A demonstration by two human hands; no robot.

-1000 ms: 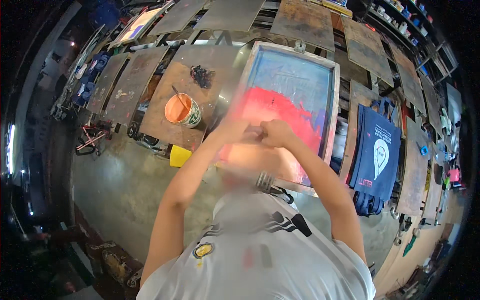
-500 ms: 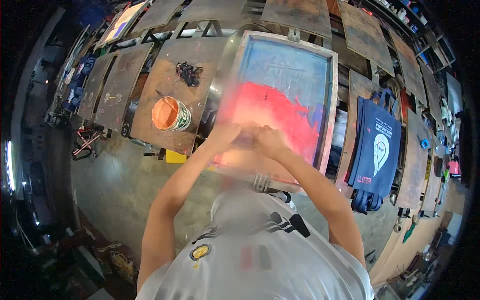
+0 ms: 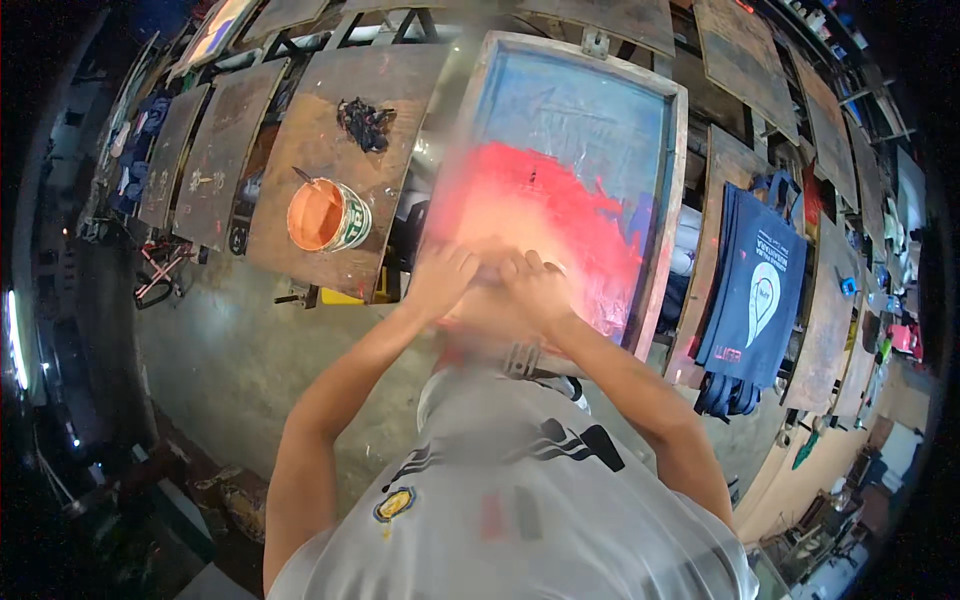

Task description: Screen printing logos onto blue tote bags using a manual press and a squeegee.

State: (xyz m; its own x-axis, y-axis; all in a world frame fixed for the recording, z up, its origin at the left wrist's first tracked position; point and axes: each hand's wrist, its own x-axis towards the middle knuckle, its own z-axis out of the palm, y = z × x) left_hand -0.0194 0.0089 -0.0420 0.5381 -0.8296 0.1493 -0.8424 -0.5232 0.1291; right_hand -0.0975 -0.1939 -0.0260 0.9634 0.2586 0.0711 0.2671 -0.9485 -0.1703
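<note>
A: Where was the work laid out?

B: The screen-printing frame (image 3: 672, 150) was placed in front, a little right of the middle, with a metal clamp (image 3: 595, 42) fitted at its far rim. Its blue mesh (image 3: 570, 100) was coated with red ink (image 3: 505, 165) over the left and middle, and an orange patch (image 3: 505, 215) was seen nearer in.

A: And the hands?

B: The left hand (image 3: 442, 278) and the right hand (image 3: 535, 285) were held side by side over the near half of the frame, with fingers bent. Whether anything was clamped in them could not be told, since the space between and below was blurred.

A: How was the step best done?

B: It was judged to be the spreading of ink, so equal pressure was called for from both hands, along with one constant slant. Streaks could otherwise be left. The ragged right border of the red needed to be watched for thin cover.

A: Any hazards nearby?

B: The ink pail (image 3: 355, 222), set on a wooden board (image 3: 400, 75) at the left, could be knocked. The navy tote bag (image 3: 745, 240) at the right needed to be spared drips.
</note>
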